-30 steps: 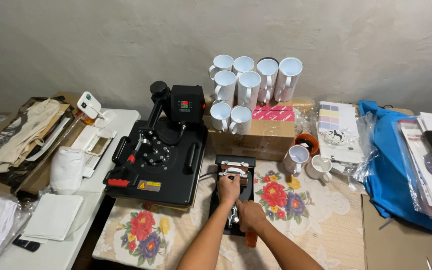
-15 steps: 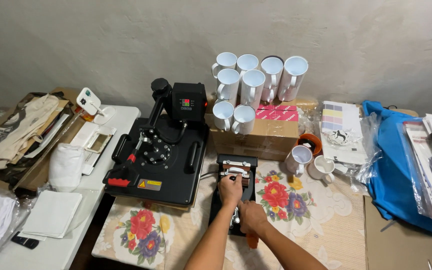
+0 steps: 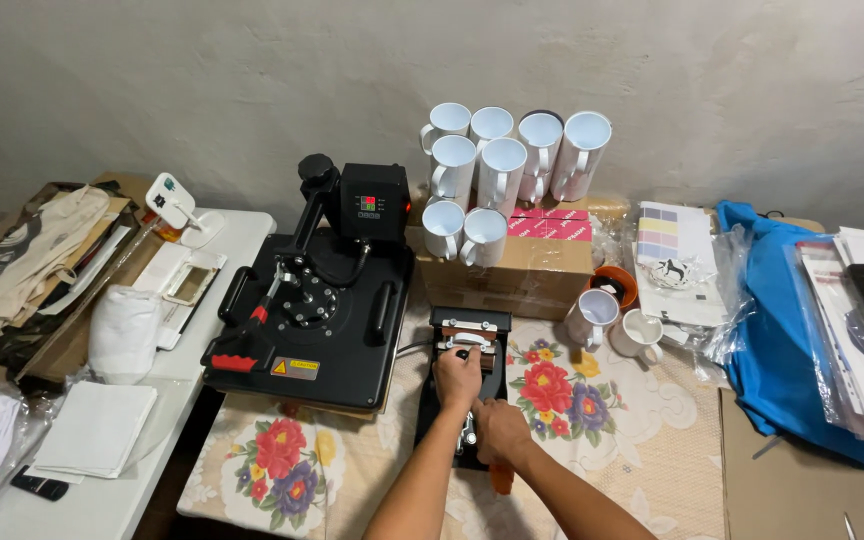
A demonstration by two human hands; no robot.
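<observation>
Change: hardly anything has moved since the earlier frames; both hands sit on the small press as before, and only the view has shifted a little.
Left hand: left hand (image 3: 457, 376) lies curled over the clamp end of the mug press (image 3: 467, 385), fingers closed on a knob or bar there; what exactly it grips is hidden under the fingers.
Right hand: right hand (image 3: 500, 430) is closed round the press lever near its orange grip (image 3: 501, 480), which pokes out below the palm.
Where the press is: on the flowered tablecloth (image 3: 592, 410), just right of the big black heat press (image 3: 312, 315), in front of the cardboard box (image 3: 517, 265).
Progress: I judge the work is at the clamping or adjusting stage; whether a mug sits inside the clamp cannot be told, as the hands cover it.
Done: nothing printed shows on any mug in view.
Left: eight white mugs (image 3: 497, 165) stacked on the box look blank, and two more mugs (image 3: 612, 320) stand beside the press.
Containers: the stacked mugs lie on their sides with mouths facing out, empty; the two standing ones look empty too.
Box: shut, pink label on top; contents unseen.
Right side: blue bag (image 3: 782, 340) with papers lying on it.
</observation>
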